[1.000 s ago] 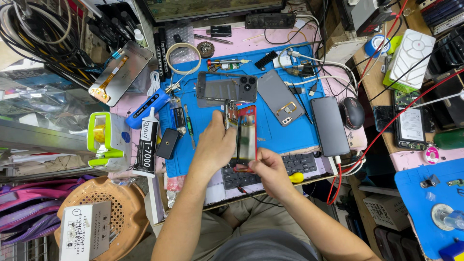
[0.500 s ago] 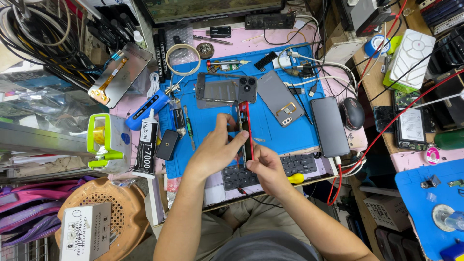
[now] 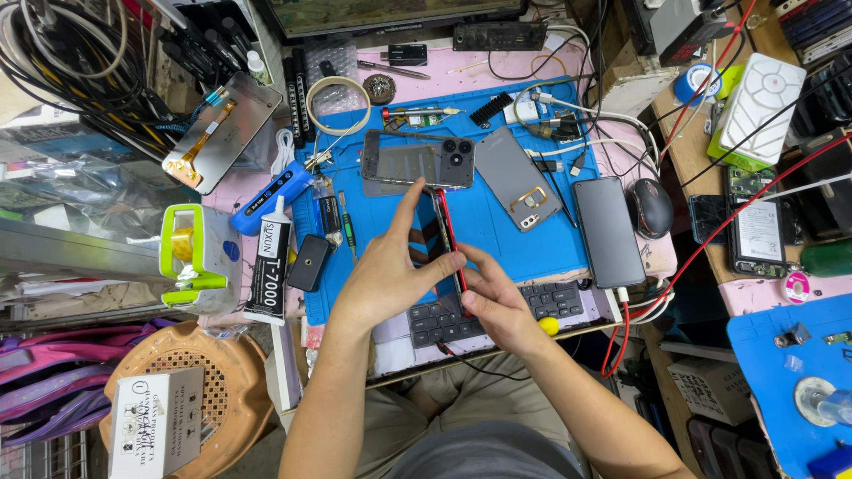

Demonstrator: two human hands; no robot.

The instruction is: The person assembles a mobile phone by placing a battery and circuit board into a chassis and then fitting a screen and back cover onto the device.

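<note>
Two hands: both on one red-edged phone (image 3: 450,241), held on edge above the blue mat (image 3: 497,244).
Left hand (image 3: 383,277): fingers clamped on the phone's left face, forefinger stretched up along it, likely to steady it.
Right hand (image 3: 493,303): fingers pinch the lower edge from the right, propping it upright.
Phone back (image 3: 417,161): flat on the mat just beyond, camera side up.
Black phone (image 3: 609,231): flat at the mat's right edge, cable plugged in.
Glue tube (image 3: 269,263): left of the mat, within reach on the worktop (image 3: 612,151).
</note>
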